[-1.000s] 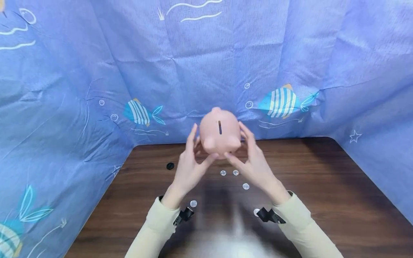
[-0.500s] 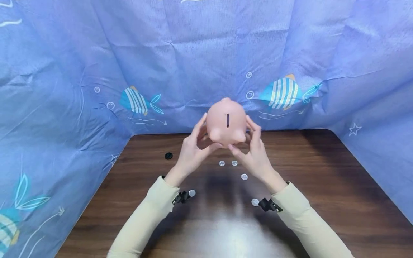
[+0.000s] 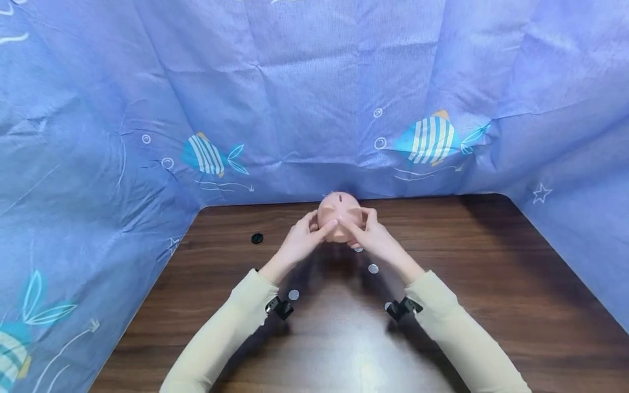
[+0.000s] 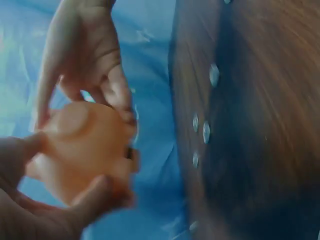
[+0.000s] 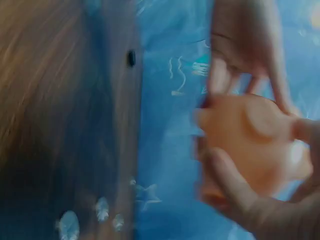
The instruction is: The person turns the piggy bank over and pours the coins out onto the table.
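Note:
Both hands hold a pink piggy bank (image 3: 340,206) over the far middle of the table in the head view. Its coin slot shows near the top edge, tilted away from the person. My left hand (image 3: 301,239) grips its left side, thumb across the near face. On the opposite side my right hand (image 3: 377,238) grips it the same way, the two thumbs almost meeting. Motion blurs the piggy bank (image 4: 82,150) in the left wrist view, where a foot-like round stub shows. The right wrist view has the piggy bank (image 5: 245,135) between the hands too.
Silver coins lie about the wooden table (image 3: 467,284): one coin (image 3: 294,295) by the left wrist, another coin (image 3: 373,268) near the right hand. A black round plug-like disc (image 3: 257,238) lies to the left. Blue fish-print cloth (image 3: 314,98) walls the back and sides.
The piggy bank has come down from its raised position towards the table and tipped, its slot turning to the far side. Both hands moved with it, keeping their grip.

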{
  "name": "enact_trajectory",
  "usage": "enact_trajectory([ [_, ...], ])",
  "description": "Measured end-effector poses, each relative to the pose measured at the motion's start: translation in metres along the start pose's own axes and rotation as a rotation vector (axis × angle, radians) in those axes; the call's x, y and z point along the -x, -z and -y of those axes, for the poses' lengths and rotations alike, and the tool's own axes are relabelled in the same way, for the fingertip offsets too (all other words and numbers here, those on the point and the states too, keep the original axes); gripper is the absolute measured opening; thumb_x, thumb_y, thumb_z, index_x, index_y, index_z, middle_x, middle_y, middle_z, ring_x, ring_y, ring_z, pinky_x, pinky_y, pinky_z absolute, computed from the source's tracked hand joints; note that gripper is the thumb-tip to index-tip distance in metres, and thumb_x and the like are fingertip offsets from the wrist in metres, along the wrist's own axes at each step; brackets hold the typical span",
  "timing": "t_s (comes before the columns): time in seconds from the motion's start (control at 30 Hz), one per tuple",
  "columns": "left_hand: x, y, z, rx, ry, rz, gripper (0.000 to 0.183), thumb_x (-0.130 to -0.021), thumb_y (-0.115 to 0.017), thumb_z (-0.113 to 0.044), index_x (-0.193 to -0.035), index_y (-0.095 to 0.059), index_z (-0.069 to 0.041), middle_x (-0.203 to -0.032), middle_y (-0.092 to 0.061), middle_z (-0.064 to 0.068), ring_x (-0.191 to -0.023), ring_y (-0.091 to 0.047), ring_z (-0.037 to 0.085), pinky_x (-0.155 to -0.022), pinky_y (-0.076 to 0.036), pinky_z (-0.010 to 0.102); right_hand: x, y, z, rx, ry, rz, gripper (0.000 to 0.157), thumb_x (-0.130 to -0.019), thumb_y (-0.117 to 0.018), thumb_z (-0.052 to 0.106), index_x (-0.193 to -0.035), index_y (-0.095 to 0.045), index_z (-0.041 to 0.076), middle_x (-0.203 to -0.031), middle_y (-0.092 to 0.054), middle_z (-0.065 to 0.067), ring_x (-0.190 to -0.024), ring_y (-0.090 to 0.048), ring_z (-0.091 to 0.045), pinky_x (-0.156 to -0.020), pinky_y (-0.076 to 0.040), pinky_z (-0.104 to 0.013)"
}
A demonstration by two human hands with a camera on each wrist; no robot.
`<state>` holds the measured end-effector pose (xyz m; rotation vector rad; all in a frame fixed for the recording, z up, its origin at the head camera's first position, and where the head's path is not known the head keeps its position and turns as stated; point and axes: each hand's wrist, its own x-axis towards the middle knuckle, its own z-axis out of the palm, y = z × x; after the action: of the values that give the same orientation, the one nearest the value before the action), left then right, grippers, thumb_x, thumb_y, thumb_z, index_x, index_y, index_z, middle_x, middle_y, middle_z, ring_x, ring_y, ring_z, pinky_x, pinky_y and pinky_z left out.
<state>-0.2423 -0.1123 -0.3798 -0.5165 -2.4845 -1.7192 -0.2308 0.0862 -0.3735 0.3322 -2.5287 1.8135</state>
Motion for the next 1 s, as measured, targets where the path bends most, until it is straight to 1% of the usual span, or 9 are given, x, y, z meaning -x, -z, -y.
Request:
enact_trajectory([
  [0.03, -0.001, 0.001, -0.001, 0.0, -0.005, 0.004, 0.071, -0.097, -0.069, -0.033, -0.154, -0.036, -0.005, -0.135, -0.061, 0.02, -0.117, -0.065, 0.026, -0.091, -0.056, 0.031, 0.0, 0.001, -0.001, -0.006, -0.004, -0.003, 0.078, -0.099, -0.064, 0.042, -0.152, -0.018, 0.008, -0.121, -0.063, -0.024, -0.081, -0.07, -0.016, -0.071, -0.057, -0.028],
  [0.13, -0.003, 0.006, -0.007, 0.045, -0.126, -0.026, 0.079, -0.096, -0.073, -0.027, -0.16, -0.028, -0.015, -0.145, -0.053, 0.02, -0.127, -0.058, 0.03, -0.101, -0.051, 0.037, 0.0, 0.004, 0.003, -0.04, 0.139, -0.08, 0.082, -0.097, -0.07, 0.034, -0.155, -0.016, 0.015, -0.131, -0.057, -0.02, -0.096, -0.07, -0.024, -0.076, -0.058, -0.035],
  [0.2, -0.003, 0.007, -0.008, 0.045, -0.155, -0.048, 0.079, -0.094, -0.074, -0.028, -0.159, -0.029, -0.019, -0.144, -0.055, 0.019, -0.127, -0.058, 0.03, -0.102, -0.05, 0.038, -0.001, 0.006, 0.004, -0.053, 0.196, -0.1, 0.083, -0.095, -0.072, 0.033, -0.154, -0.017, 0.016, -0.134, -0.054, -0.019, -0.101, -0.069, -0.028, -0.078, -0.059, -0.037],
  [0.27, -0.003, 0.005, -0.002, 0.024, -0.098, -0.028, 0.077, -0.095, -0.073, -0.033, -0.157, -0.031, -0.017, -0.141, -0.057, 0.018, -0.127, -0.058, 0.03, -0.102, -0.05, 0.038, -0.002, 0.005, -0.001, -0.049, 0.132, -0.068, 0.084, -0.094, -0.072, 0.039, -0.154, -0.018, 0.016, -0.132, -0.057, -0.021, -0.099, -0.07, -0.03, -0.079, -0.058, -0.039],
  [0.37, 0.002, -0.001, 0.016, -0.015, 0.068, 0.022, 0.078, -0.095, -0.07, -0.043, -0.155, -0.033, -0.012, -0.135, -0.062, 0.018, -0.125, -0.06, 0.027, -0.1, -0.051, 0.037, -0.003, 0.0, -0.016, -0.01, -0.046, -0.004, 0.087, -0.092, -0.07, 0.05, -0.153, -0.02, 0.014, -0.13, -0.059, -0.021, -0.095, -0.07, -0.028, -0.082, -0.057, -0.037],
  [0.47, 0.006, -0.005, 0.028, 0.011, 0.163, 0.048, 0.078, -0.095, -0.069, -0.043, -0.155, -0.032, -0.007, -0.132, -0.063, 0.019, -0.123, -0.061, 0.028, -0.098, -0.053, 0.04, -0.004, -0.007, -0.03, -0.055, -0.125, 0.036, 0.087, -0.094, -0.07, 0.047, -0.154, -0.019, 0.01, -0.139, -0.052, -0.022, -0.108, -0.065, -0.029, -0.086, -0.057, -0.038],
  [0.6, 0.007, -0.007, 0.033, 0.035, 0.177, 0.038, 0.076, -0.096, -0.07, -0.039, -0.154, -0.034, -0.006, -0.127, -0.066, 0.02, -0.118, -0.064, 0.027, -0.096, -0.054, 0.042, -0.007, -0.011, -0.036, -0.112, -0.12, 0.051, 0.086, -0.095, -0.07, 0.042, -0.153, -0.018, 0.007, -0.142, -0.048, -0.025, -0.118, -0.06, -0.033, -0.086, -0.059, -0.038],
  [0.8, 0.007, -0.007, 0.032, 0.029, 0.2, 0.06, 0.076, -0.096, -0.069, -0.04, -0.154, -0.033, -0.006, -0.128, -0.065, 0.02, -0.116, -0.065, 0.026, -0.096, -0.054, 0.041, -0.009, -0.01, -0.04, -0.102, -0.136, 0.064, 0.087, -0.095, -0.069, 0.045, -0.153, -0.017, 0.006, -0.142, -0.049, -0.026, -0.111, -0.064, -0.032, -0.086, -0.059, -0.039],
  [1.0, 0.006, -0.007, 0.032, 0.015, 0.232, 0.066, 0.079, -0.096, -0.068, -0.043, -0.155, -0.031, -0.005, -0.131, -0.063, 0.021, -0.114, -0.066, 0.026, -0.096, -0.053, 0.041, -0.009, -0.01, -0.042, -0.11, -0.147, 0.073, 0.086, -0.096, -0.068, 0.043, -0.153, -0.017, 0.004, -0.143, -0.047, -0.028, -0.105, -0.067, -0.032, -0.09, -0.056, -0.047],
])
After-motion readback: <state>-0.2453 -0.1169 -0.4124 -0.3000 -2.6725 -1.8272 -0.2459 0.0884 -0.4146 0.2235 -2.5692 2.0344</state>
